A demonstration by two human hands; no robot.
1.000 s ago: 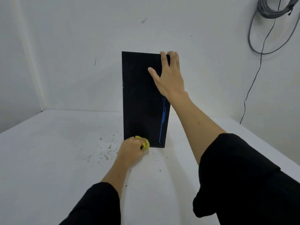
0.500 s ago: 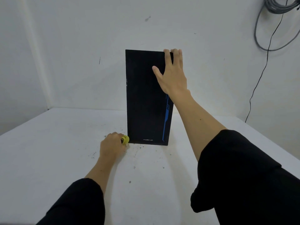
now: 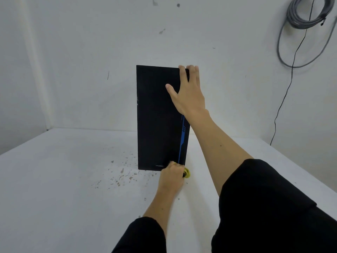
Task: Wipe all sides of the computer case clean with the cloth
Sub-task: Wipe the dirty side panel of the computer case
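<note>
A white surface (image 3: 54,189), speckled with brown crumbs (image 3: 120,172) left of centre, meets bare white walls in a corner, and a coil of grey cable (image 3: 302,17) hangs on the right wall. The black computer case (image 3: 158,121) stands upright on the surface near the back wall. The right hand (image 3: 189,94) lies on its upper right corner, fingers straight over the top edge, while the left hand (image 3: 171,176), at the case's lower right corner, has its fingers curled tightly round a yellow cloth (image 3: 187,174).

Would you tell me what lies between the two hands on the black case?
Head view: only bare black front panel separates the right hand from the left hand.
</note>
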